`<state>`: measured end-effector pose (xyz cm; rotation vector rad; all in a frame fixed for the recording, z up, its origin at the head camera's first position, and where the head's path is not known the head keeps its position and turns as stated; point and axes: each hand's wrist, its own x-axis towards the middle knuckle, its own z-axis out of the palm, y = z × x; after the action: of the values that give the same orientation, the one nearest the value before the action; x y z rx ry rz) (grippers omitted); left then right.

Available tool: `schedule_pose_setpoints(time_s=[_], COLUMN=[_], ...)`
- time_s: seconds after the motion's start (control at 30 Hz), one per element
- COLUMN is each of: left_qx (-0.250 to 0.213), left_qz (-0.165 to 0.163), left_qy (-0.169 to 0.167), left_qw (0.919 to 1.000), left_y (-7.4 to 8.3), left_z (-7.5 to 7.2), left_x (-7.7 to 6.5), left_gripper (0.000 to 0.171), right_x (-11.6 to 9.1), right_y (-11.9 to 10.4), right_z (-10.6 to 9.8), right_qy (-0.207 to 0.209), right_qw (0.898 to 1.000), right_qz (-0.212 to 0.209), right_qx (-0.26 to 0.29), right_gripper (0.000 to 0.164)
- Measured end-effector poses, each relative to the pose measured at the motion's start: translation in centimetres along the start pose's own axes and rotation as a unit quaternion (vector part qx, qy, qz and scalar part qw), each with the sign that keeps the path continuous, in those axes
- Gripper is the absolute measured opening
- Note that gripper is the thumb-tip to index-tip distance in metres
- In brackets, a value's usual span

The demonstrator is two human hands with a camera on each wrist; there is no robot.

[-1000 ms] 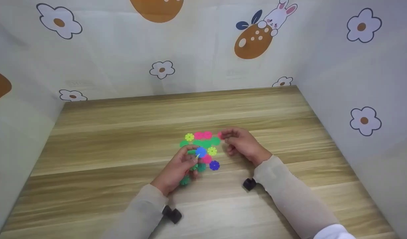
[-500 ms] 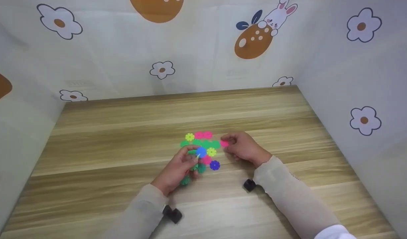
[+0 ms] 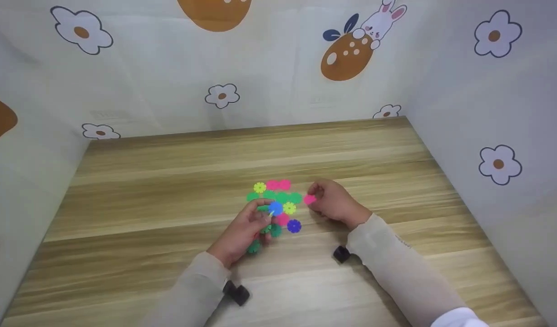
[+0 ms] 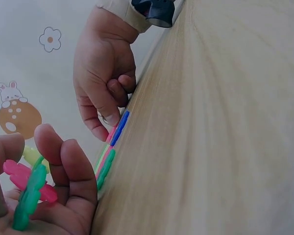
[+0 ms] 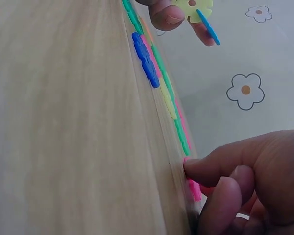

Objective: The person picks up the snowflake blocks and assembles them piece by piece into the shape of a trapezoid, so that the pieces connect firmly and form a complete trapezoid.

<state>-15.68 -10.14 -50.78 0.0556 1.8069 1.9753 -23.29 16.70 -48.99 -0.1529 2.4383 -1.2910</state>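
Note:
My left hand (image 3: 242, 231) holds a small assembly of plastic snowflake discs. A blue disc (image 3: 275, 208) shows at its fingertips in the head view. Green (image 4: 30, 198), pink (image 4: 19, 174) and yellow (image 4: 32, 155) discs of that assembly show in the left wrist view, slotted together at angles. My right hand (image 3: 335, 200) pinches a pink snowflake disc (image 3: 309, 200) low over the table, right of the loose pieces. In the right wrist view its fingers curl round the pink disc (image 5: 195, 190), covering part of it.
Loose discs lie flat between the hands: two pink ones (image 3: 278, 185), a yellow one (image 3: 259, 187), several green ones (image 3: 283, 197) and a dark blue one (image 3: 294, 225). A green disc (image 3: 253, 246) lies by the left palm. Printed cloth walls (image 3: 160, 68) border the wooden table (image 3: 146, 181).
My right hand has taken hold of the pink disc and brought it slightly toward me, down and right of the green discs. The left hand stays put with its assembly.

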Motion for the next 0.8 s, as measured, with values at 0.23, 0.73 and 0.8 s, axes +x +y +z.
schedule_pose_setpoints(time_s=[0.23, 0.73, 0.8], left_qx=[0.002, -0.007, -0.01], left_qz=[0.003, 0.017, 0.019], left_qy=[0.007, -0.004, -0.008], left_qw=[1.0, 0.9998, 0.9997], left_y=[-0.1, -0.3, -0.3], left_z=[0.0, -0.1, -0.1], left_x=[0.1, 0.3, 0.3], left_gripper=[0.04, 0.043, 0.043], right_x=[0.0, -0.1, -0.2], right_y=[0.6, 0.6, 0.6], right_z=[0.3, 2.6, 2.7], right_qy=[-0.023, -0.102, -0.109], right_qw=[0.998, 0.952, 0.949], right_qz=[-0.056, -0.113, -0.119], right_qx=[0.025, 0.265, 0.272], right_gripper=[0.022, 0.012, 0.011])
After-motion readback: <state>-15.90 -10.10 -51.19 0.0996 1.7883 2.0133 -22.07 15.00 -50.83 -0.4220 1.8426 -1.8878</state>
